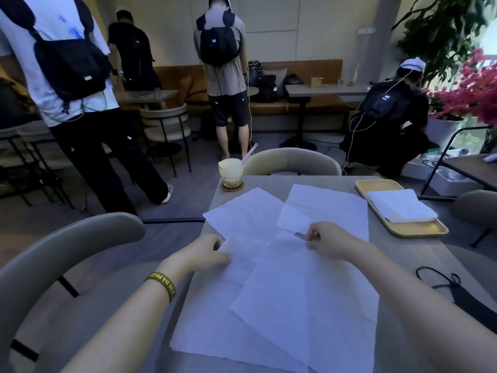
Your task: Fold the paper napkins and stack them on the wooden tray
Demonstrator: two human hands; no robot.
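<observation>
- The nearest napkin (304, 305) runs off the bottom edge of the view, so its near corners cannot be seen.
- How many loose sheets overlap on the table (419, 254) is hard to tell; at least four white sheets lie spread, among them a far left sheet (247, 211) and a far right sheet (328, 203).
- The left hand (207, 251) pinches the far left corner of the nearest napkin between thumb and fingers; the fingertips are partly hidden under the paper.
- The right hand (326, 238) is closed on the napkin's far right corner, fingers curled so the exact hold is not clear.
- A yellow wristband (161, 285) sits on the left wrist; its lettering is only partly readable.
- The wooden tray (414, 228) lies at the table's far right edge and holds a stack of folded napkins (400, 204).
- A glass (230, 172) with a pale drink and a straw stands on a coaster (231, 186) at the far left corner.
- A dark mask (457, 292) with ear loops lies near the right forearm, partly cut off.
</observation>
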